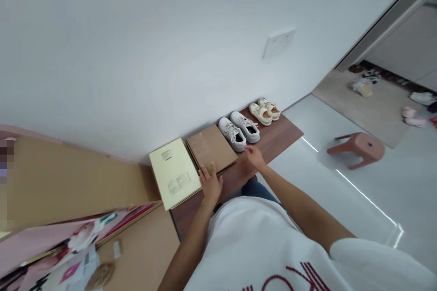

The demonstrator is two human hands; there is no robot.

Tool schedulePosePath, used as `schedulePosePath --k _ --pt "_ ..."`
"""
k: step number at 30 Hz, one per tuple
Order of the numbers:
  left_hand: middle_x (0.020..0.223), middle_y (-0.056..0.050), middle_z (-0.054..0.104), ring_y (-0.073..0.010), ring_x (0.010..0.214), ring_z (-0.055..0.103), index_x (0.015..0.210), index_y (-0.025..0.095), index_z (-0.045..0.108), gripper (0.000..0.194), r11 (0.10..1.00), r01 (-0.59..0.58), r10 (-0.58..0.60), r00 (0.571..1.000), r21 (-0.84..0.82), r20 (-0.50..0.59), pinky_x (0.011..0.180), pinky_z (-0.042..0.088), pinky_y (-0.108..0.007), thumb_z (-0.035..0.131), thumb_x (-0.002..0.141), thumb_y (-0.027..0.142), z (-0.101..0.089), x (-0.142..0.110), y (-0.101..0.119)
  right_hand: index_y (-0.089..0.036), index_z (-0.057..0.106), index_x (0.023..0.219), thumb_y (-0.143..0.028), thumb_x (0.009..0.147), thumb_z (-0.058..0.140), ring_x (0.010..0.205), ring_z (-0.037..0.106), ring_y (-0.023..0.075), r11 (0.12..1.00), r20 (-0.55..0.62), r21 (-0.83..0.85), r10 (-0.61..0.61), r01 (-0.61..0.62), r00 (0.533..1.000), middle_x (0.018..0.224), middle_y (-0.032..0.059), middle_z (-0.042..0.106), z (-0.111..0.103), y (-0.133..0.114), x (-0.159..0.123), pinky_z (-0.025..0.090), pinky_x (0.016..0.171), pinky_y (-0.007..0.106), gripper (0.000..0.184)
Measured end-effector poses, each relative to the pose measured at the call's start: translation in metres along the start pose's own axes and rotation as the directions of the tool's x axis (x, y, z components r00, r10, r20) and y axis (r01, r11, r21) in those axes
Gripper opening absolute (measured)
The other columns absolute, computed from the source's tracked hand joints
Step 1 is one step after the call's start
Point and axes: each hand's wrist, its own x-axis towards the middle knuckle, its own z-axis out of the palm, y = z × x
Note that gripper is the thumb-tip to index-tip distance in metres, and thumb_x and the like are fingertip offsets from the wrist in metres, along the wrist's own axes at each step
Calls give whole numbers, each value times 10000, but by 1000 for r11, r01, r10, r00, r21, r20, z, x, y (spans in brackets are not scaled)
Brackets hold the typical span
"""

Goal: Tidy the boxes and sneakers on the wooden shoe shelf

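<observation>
My left hand (210, 185) is open, fingers spread, its fingertips on the front edge of a flat brown cardboard box (212, 145). Left of that box lies a pale yellow box (175, 170) with printed labels, close beside my left fingers. My right hand (254, 157) is loosely open with bent fingers, its tips at the heel of the nearer light grey sneaker (233, 134); whether they touch it I cannot tell. The other grey sneaker (246, 127) stands next to it. Farther right is a pair of cream shoes (264, 111). All rest on a dark reddish-brown wooden bench (278, 138).
A white wall with a socket plate (279, 43) rises behind the bench. To the right, a pink stool (360, 149) stands on the glossy floor, near a beige mat (372, 109) with scattered shoes. At the lower left is an open cardboard box (82, 173) and assorted items.
</observation>
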Motion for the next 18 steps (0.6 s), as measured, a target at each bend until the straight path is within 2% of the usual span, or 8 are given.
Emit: schedulePosePath --k 3,6,8,11,13,15,16,18 --pt "1697 -189 275 -433 1586 157 1515 200 537 605 1000 -6 6 1000 7 -11 1232 240 -633 558 913 254 -1 14 -2 -159 703 1192 -199 880 528 1214 596 282 970 -49 -211 -135 122 990 1305 157 644 -34 -3 27 445 1110 448 360" --pt "1680 -215 301 -427 1586 167 1491 157 548 600 999 46 -45 996 4 -82 1240 197 -653 542 894 212 7 22 18 -164 666 1284 -147 856 577 1364 485 355 895 39 -405 -185 185 982 1507 199 498 -52 -4 61 385 1145 505 438" --pt "1652 -229 347 -394 1574 231 1487 134 539 603 997 9 -18 994 -79 -110 1262 187 -604 543 887 201 22 31 50 -176 664 1286 -146 850 621 1385 462 392 864 132 -465 -146 191 980 1553 213 447 -53 -1 83 382 1130 532 440" --pt "1559 -182 491 -313 1496 405 1437 185 575 541 942 -100 87 995 -320 -53 1264 263 -485 541 897 203 58 58 118 -197 681 1227 -222 866 676 1300 553 391 876 243 -449 -67 173 968 1494 229 495 -49 9 111 428 1074 530 363" --pt "1550 -197 487 -336 1499 393 1354 169 617 479 924 -24 7 999 -381 -44 1259 264 -483 595 878 215 83 83 161 -203 699 1160 -296 878 692 1214 620 368 887 298 -427 -42 172 954 1386 222 571 -52 15 127 462 1036 497 297" --pt "1578 -247 429 -393 1514 350 1273 122 637 422 932 136 -163 985 -336 -53 1244 263 -524 633 862 217 101 109 192 -195 709 1080 -359 889 689 1174 648 354 889 339 -420 -33 182 940 1274 209 632 -63 20 142 484 1013 461 253" --pt "1573 -264 426 -410 1503 360 1232 108 647 380 925 216 -244 968 -312 -54 1229 280 -539 630 868 216 107 121 202 -191 709 1035 -385 892 682 1171 652 351 891 358 -413 -33 190 933 1221 201 656 -72 23 151 490 1006 445 242" --pt "1489 -259 521 -403 1445 448 1135 115 678 272 888 327 -358 933 -323 -39 1199 327 -531 602 894 216 113 138 209 -197 699 937 -431 888 672 1149 663 340 910 394 -370 -28 187 919 1095 168 699 -94 28 168 505 984 420 241"
